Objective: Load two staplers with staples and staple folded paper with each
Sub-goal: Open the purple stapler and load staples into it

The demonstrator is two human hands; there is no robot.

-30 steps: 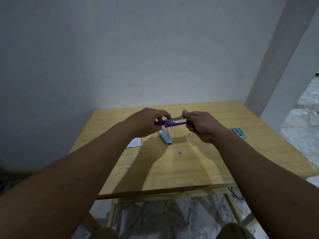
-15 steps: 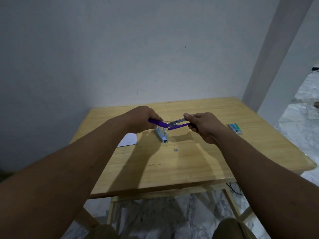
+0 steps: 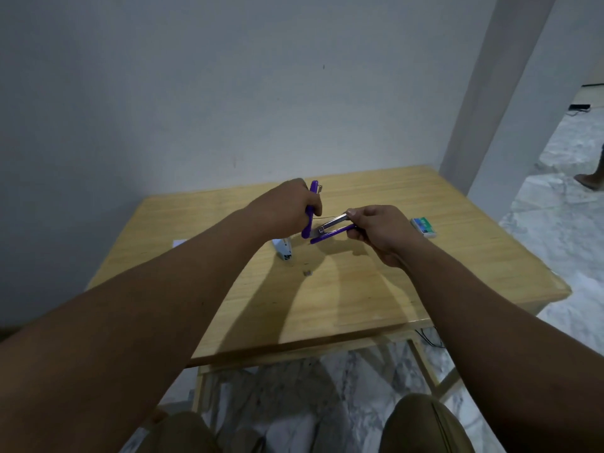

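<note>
Small purple plastic stapler (image 3: 322, 231) hinged open above table — my left hand (image 3: 287, 204) grips the upright top arm, right hand (image 3: 376, 228) pinches the metal magazine, long axis pointing toward my right; staple box (image 3: 424, 226) lies nearer that hand

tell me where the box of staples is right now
In the head view the staple box lies on the wooden table, off to the right, just beyond the right hand.
</note>
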